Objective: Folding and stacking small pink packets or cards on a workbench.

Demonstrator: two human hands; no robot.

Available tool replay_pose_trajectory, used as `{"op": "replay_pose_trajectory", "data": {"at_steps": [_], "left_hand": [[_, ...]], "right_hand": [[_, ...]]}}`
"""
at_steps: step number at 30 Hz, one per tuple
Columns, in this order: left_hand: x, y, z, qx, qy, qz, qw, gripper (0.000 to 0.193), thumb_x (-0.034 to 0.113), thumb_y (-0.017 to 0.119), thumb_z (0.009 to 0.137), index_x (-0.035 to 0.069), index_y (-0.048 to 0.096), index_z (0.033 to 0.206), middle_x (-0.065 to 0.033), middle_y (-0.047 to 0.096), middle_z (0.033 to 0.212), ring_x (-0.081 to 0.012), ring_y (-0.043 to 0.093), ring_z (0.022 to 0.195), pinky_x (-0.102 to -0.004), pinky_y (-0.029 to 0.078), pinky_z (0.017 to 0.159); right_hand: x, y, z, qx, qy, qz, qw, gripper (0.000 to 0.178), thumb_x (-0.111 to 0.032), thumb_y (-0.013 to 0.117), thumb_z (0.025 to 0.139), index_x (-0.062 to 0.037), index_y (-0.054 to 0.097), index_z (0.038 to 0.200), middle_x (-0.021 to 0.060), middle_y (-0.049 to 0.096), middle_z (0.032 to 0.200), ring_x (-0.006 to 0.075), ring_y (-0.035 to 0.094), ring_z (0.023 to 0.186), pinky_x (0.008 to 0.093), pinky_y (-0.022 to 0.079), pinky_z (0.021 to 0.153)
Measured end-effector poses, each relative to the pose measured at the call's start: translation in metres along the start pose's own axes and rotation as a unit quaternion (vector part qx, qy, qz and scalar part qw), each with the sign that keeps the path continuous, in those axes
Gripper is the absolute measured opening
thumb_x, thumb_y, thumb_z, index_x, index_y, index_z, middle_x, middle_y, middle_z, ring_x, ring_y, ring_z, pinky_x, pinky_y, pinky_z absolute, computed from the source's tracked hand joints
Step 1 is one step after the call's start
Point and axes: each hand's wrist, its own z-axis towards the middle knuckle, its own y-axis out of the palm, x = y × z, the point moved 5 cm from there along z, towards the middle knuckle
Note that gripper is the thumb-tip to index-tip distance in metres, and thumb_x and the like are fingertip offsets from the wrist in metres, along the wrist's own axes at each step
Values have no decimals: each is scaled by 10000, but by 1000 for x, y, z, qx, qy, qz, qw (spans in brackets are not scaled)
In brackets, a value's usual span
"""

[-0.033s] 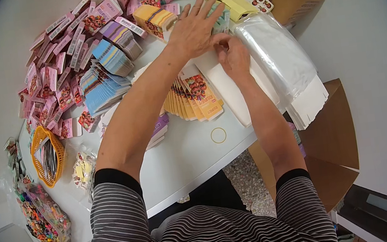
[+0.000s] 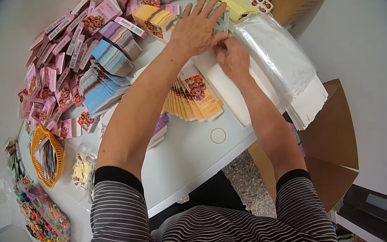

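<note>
My left hand [image 2: 193,29] lies with fingers spread over green printed cards [image 2: 222,22], beside a yellow stack of cards [image 2: 155,20]. Against the near edge of the green cards, my right hand [image 2: 233,58] has its fingers curled in close to the left palm. Its fingertips are partly hidden, so what they pinch does not show. Below my hands, yellow cards [image 2: 198,95] are fanned out on the white table [image 2: 194,158]. White sheets [image 2: 229,93] lie under my right wrist.
Clear plastic bags [image 2: 276,55] lie at the right. Pink packs [image 2: 63,92] are heaped at the left, near blue card stacks [image 2: 113,58] and a yellow basket [image 2: 59,152]. A rubber band [image 2: 218,136] rests near the front edge. An open carton [image 2: 327,137] stands below right.
My right hand's fingers have shifted slightly, tucking closer to my left palm. My left hand stays spread in nearly the same place.
</note>
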Motion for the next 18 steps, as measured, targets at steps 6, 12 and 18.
{"op": "replay_pose_trajectory", "data": {"at_steps": [6,12,18], "left_hand": [[-8,31,17,-150,-32,-86,985,590,334,610,977,147,412,1501,-105,465,1513,-340,405,1441,-505,370,1167],[-3,26,15,-117,-32,-79,990,479,193,602,975,123,488,1435,-104,508,1473,-327,424,1425,-496,355,1174],[-5,29,10,-51,-50,-129,989,412,241,609,985,68,558,1356,-135,531,1458,-356,456,1384,-511,348,1167]], "right_hand": [[-14,-7,3,38,-28,-43,998,241,-116,674,838,-62,676,1073,174,715,1016,387,682,949,494,537,809],[10,9,39,-142,46,-67,986,206,-65,663,815,-15,684,1014,222,709,948,428,672,938,481,533,832],[-4,-4,15,21,-31,73,997,215,-102,703,845,10,671,1026,216,706,944,366,694,835,457,540,767]]}}
